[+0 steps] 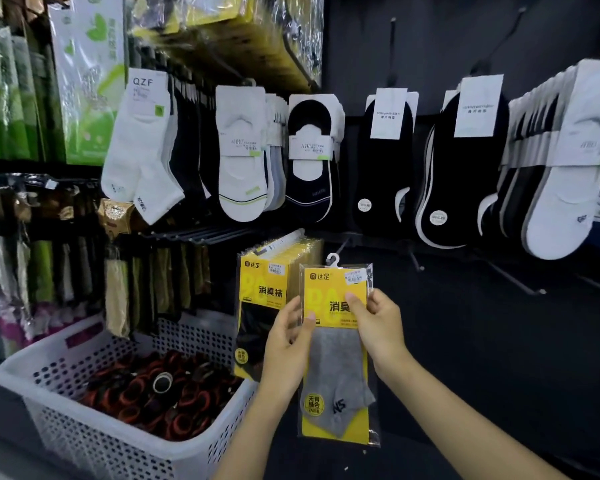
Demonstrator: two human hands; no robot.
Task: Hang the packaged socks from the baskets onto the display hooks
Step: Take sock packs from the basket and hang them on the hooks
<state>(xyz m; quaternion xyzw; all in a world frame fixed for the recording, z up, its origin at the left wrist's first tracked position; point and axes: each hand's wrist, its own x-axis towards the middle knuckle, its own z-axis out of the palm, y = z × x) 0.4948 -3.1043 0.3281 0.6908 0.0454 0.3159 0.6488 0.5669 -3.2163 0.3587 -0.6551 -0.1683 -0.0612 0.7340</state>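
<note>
- The grey sock packet (338, 372), on a yellow card in a clear sleeve with a white hanger tab (332, 259) on top, is upright before the black display panel (482, 358).
- The left hand (286, 344) pinches its left edge; the right hand (378, 323) pinches its upper right.
- Matching yellow packets (262, 299) hang just to its left; a white perforated basket (94, 441) sits lower left.
- A bare hook (520, 280) juts out to the right.

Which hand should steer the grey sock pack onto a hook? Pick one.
Right, probably: the right hand pinches the grey sock pack nearest its white hanger; the left hand holds lower down.
</note>
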